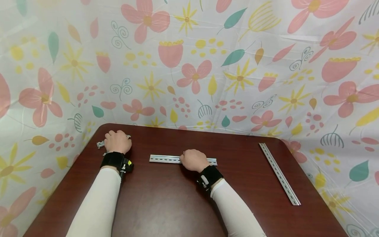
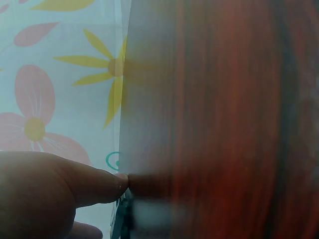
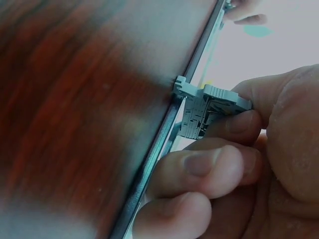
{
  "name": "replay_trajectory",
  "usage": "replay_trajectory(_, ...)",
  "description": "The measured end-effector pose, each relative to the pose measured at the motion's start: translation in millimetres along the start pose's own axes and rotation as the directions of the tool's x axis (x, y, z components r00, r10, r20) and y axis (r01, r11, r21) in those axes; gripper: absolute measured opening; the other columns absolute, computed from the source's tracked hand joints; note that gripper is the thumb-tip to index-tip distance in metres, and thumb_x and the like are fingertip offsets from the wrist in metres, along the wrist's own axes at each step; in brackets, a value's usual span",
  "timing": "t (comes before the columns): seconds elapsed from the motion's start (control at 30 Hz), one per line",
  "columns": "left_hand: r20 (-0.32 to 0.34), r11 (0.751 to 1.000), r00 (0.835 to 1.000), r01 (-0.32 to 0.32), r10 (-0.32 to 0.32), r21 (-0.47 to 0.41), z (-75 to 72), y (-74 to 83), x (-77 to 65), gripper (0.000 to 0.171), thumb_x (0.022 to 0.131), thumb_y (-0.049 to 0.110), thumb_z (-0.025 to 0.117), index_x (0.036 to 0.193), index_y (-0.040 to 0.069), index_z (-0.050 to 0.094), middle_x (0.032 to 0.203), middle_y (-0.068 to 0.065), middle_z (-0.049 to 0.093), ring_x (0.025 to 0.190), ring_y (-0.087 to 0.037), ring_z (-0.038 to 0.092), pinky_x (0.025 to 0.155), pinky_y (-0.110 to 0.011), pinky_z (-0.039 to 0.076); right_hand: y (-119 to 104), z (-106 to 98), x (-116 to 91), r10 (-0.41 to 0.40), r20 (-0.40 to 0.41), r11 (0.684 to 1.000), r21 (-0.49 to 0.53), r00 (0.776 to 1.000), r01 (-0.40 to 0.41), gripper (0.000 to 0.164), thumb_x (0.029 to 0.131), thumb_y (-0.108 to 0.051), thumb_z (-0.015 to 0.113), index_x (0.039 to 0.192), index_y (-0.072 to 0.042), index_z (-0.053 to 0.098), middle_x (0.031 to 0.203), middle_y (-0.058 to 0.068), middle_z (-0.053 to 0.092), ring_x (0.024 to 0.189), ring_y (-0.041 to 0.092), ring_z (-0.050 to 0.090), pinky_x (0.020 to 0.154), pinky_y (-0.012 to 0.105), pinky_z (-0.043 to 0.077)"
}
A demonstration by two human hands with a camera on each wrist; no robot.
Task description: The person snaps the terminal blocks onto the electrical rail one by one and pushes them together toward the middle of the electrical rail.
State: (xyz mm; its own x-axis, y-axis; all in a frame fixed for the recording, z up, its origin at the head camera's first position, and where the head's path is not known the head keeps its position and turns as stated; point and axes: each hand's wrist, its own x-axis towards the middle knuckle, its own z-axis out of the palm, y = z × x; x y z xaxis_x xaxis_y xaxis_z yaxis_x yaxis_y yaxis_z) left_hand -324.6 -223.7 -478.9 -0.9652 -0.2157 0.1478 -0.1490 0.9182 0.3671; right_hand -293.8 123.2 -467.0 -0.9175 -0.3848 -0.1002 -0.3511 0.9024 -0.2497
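Near the far left corner of the table, my left hand (image 1: pixel 117 141) lies over small grey parts (image 1: pixel 100 144), most of them covered by it. Its thumb (image 2: pixel 94 186) stretches along the bottom of the left wrist view, the tip beside a dark, blurred part (image 2: pixel 121 219). I cannot tell whether those fingers grip anything. At mid-table my right hand (image 1: pixel 194 160) pinches a grey terminal block (image 3: pixel 194 114) between thumb and forefinger. The block's foot meets the edge of a slotted metal DIN rail (image 1: pixel 164 159), which lies crosswise under that hand.
Another slotted DIN rail (image 1: pixel 279 174) lies slantwise along the right side of the dark brown table (image 1: pixel 154 197). A flower-print curtain (image 1: pixel 195 108) hangs behind the table and at its sides. Both wrists wear black straps with cameras.
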Motion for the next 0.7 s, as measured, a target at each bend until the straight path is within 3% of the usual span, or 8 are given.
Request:
replay_trajectory(0.23, 0.024, 1.0, 1.0, 0.009, -0.009, -0.024, -0.1, -2.7, -0.5, 0.035, 0.106, 0.018, 0.066, 0.092, -0.013, 0.072, 0.121, -0.048, 0.049, 0.111, -0.061, 0.047, 0.092, -0.07, 0.049, 0.6, 1.9, 0.3, 0.001, -0.003, 1.0, -0.008, 1.0, -0.001, 0.038, 0.113, -0.024, 0.053, 0.079, -0.018, 0.069, 0.086, 0.003, 0.069, 0.075, 0.019, 0.063, 0.072, 0.044, 0.058)
replay_trajectory(0.5, 0.006, 1.0, 1.0, 0.0, 0.001, -0.03, -2.9, -1.7, -0.1, 0.031, 0.103, 0.007, 0.053, 0.081, -0.008, 0.068, 0.109, -0.043, 0.052, 0.102, -0.059, 0.05, 0.094, -0.071, 0.047, 0.4, 1.6, 0.6, 0.0, -0.002, 1.0, -0.013, 1.0, 0.0, 0.041, 0.113, -0.024, 0.053, 0.077, -0.018, 0.069, 0.085, 0.003, 0.068, 0.074, 0.019, 0.063, 0.072, 0.043, 0.057)
replay_trajectory(0.7, -0.005, 1.0, 1.0, -0.013, 0.013, -0.012, -3.6, -3.6, 0.7, 0.034, 0.102, 0.009, 0.056, 0.071, -0.002, 0.065, 0.102, -0.038, 0.054, 0.098, -0.058, 0.053, 0.093, -0.069, 0.046, -0.3, 1.0, 1.3, 0.017, 0.001, 1.0, -0.012, 1.0, -0.017, 0.039, 0.113, -0.026, 0.052, 0.08, -0.018, 0.071, 0.091, 0.005, 0.072, 0.076, 0.02, 0.064, 0.072, 0.045, 0.059)
